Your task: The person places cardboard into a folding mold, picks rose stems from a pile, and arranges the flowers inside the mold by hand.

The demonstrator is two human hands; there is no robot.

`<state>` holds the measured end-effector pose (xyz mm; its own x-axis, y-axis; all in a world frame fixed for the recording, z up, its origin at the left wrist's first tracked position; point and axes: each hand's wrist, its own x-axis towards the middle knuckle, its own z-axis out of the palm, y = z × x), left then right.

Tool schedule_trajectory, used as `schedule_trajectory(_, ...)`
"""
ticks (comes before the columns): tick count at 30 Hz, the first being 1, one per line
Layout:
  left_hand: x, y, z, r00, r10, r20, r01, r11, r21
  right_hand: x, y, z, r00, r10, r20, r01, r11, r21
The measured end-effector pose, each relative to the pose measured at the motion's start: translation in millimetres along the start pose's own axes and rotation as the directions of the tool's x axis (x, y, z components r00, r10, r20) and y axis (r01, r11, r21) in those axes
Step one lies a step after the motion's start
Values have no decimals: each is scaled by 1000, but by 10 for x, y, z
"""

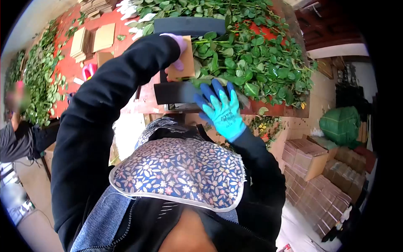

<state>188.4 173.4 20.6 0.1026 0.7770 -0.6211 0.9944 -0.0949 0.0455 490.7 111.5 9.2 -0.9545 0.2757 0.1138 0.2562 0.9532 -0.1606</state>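
My left hand, in a pale purple glove, is closed on a piece of brown cardboard that stands between two dark panels; part of its grip is hidden by the sleeve. The far dark panel lies beyond it and the near dark panel on my side. My right hand, in a teal and dark blue glove, has its fingers stretched out beside the near panel, at the edge of the leafy stems. The fingertips are slightly blurred, and I see nothing held in them.
More cut stems lie along the left of the red table. Cardboard sheets and a pink object are at the left. Cardboard boxes and a green sack stand on the right floor. Another person's sleeve shows at far left.
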Motion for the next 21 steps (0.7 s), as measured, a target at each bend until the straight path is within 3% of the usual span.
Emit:
schedule_trajectory(2, 28, -88, -79, 996, 21, 84, -17, 999, -40, 196, 130, 234, 995, -11, -97, -6, 985, -172)
schedule_trajectory(6, -17, -40, -110, 999, 28, 42, -27, 1000, -11, 387, 251, 202, 941, -88, -326, 25, 981, -195)
schedule_trajectory(9, -12, -75, -100, 999, 17, 36, -17, 1000, 12, 549, 202, -138, 930, -119, -349, 58, 982, -181)
schedule_trajectory(12, -7, -103, -120, 999, 45, 11, -45, 999, 20, 740, 183, -294, 966, -123, -229, 84, 982, -171)
schedule_trajectory(14, -30, -118, -78, 996, 83, -13, -83, 997, 5, 876, 237, -298, 957, -151, -248, 106, 977, -185)
schedule_trajectory(16, -42, -109, -70, 998, 66, -11, -66, 998, 10, 984, 301, -352, 997, -62, -45, 60, 997, -44)
schedule_trajectory(18, -42, -100, -21, 995, 89, -52, -88, 996, 7, 970, 289, -425, 990, -55, -131, 70, 991, 113)
schedule_trajectory(21, -22, -76, -55, 993, 116, -10, -116, 993, -16, 1008, 261, -650, 996, -90, -15, 91, 990, 104)
